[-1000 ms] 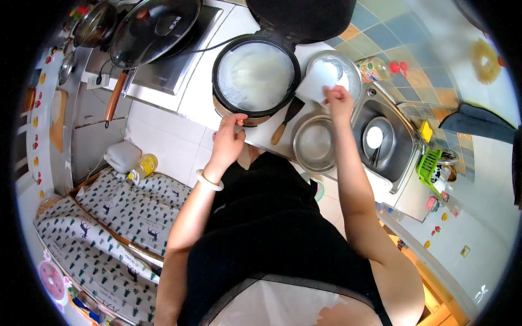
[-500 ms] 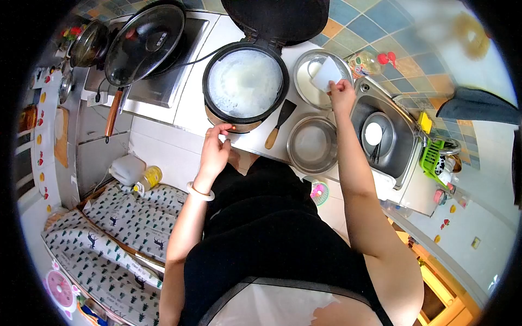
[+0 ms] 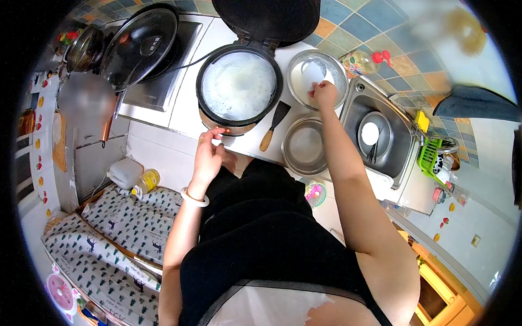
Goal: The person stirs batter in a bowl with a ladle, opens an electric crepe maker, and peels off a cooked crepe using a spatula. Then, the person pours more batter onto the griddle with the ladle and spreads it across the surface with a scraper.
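A thin white layer of batter [image 3: 238, 86] covers the plate of the round black electric griddle [image 3: 202, 103], whose lid [image 3: 266, 19] stands raised. My left hand [image 3: 209, 156] is at the griddle's front rim, fingers partly curled and apart, with nothing visible in them. To the right, my right hand [image 3: 324, 94] grips a flat white scraper [image 3: 312, 73] over a metal bowl [image 3: 343, 81] of white batter. The scraper's lower part is down in the bowl. Between griddle and bowls lies a spatula [image 3: 266, 139] with a wooden handle.
Nearer me is a second metal bowl [image 3: 304, 146]. The sink [image 3: 387, 163] at right holds a metal basin [image 3: 376, 133] with a white round item. A glass-lidded pan [image 3: 138, 51] sits on the left stove, its handle jutting out. A power cord [image 3: 187, 66] crosses the counter.
My right hand has lowered the scraper from above the bowl's rim into the bowl, moving left. My left hand has shifted slightly down and left. A blurred round patch now shows at left.
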Demonstrator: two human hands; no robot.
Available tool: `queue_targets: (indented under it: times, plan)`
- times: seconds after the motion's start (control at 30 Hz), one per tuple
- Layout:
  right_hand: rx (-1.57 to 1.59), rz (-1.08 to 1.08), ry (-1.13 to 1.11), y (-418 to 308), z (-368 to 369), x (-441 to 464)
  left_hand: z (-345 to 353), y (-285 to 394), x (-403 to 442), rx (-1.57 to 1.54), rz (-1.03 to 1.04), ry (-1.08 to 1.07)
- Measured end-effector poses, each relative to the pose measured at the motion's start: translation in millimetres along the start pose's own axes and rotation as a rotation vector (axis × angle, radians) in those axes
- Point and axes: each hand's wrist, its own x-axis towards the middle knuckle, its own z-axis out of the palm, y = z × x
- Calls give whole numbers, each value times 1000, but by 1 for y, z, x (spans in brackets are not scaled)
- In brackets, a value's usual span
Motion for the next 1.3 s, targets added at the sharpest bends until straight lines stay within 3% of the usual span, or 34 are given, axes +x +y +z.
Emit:
queue_targets:
  times: [0.1, 0.2, 0.5, 0.73, 0.87, 1.03, 1.3]
  plan:
    - [475, 220, -60, -1, 2, 3, 0, 2, -1, 11, 15, 8]
    - [755, 292, -29, -1, -10, 2, -2, 8, 0, 48, 49, 12]
    - [1188, 447, -182, 8, -55, -7, 1, 5, 17, -6, 119, -36]
    - [1418, 484, -149, 26, -58, -20, -25, 5, 49, 31, 141, -126]
    - [1424, 508, 45, 31, -49, -33, -47, -5, 70, 80, 202, -214]
    - [1492, 478, 84, 3, -36, -71, -96, -19, 99, 108, 293, -354]
    - [1438, 549, 232, -53, 69, -107, -157, -33, 126, 138, 321, -578]
